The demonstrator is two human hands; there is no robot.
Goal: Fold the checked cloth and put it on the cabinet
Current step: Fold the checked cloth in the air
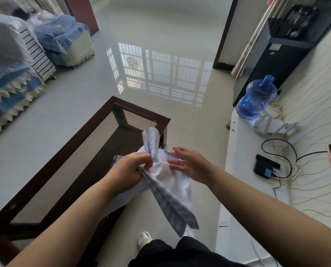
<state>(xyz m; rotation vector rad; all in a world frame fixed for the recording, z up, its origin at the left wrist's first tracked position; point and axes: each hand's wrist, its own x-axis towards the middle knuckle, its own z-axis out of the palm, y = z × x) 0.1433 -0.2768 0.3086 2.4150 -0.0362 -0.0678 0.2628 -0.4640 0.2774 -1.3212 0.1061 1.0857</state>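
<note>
Head view: the left hand grips the bunched checked cloth in mid-air at centre frame. The right hand, fingers spread loose, touches its 3 o'clock side. The white cabinet stands at 3 o'clock.

Cloth held above floor, glass table left, cabinet right, water bottle on cabinet

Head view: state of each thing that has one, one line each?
checked cloth: bunched, not folded, held in the air, tail hanging down.
left hand: closed on the cloth.
right hand: open, fingers spread, at the cloth's edge.
cabinet: cloth not on it.
water jug: tilted, on the cabinet's far end.
black box: on the cabinet, cables plugged in.
</note>
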